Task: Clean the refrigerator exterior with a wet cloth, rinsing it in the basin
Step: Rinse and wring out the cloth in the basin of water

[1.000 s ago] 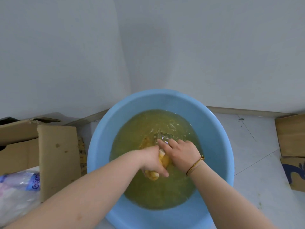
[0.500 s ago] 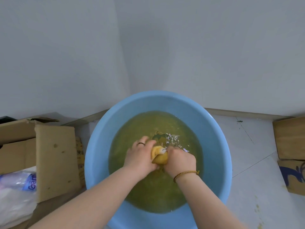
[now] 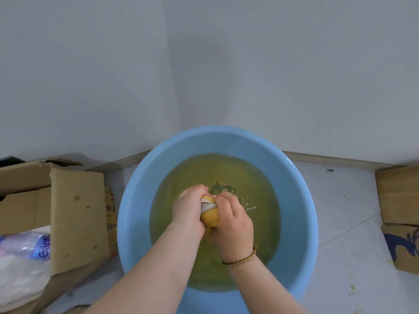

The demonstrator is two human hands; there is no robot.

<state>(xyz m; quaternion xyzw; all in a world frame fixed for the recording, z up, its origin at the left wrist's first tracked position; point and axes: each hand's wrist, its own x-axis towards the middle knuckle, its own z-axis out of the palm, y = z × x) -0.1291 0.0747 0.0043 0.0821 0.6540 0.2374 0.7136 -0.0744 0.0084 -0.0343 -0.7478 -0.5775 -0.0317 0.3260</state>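
Over the basin (image 3: 136, 211), left hand (image 3: 188, 211) and right hand (image 3: 235, 225) clamp the cloth (image 3: 210, 215), lengthwise forward.

One basin (image 3: 133, 223); one cloth (image 3: 209, 215); two hands: left hand (image 3: 188, 209), right hand (image 3: 235, 225); three cardboard boxes (image 3: 74, 211); one plastic bag (image 3: 22, 268); one bracelet (image 3: 240, 260).

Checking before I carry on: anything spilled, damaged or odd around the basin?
The water in the blue basin is murky yellow-green, poor for rinsing. Some yellowish spots dot the floor at lower right. Nothing looks tipped.
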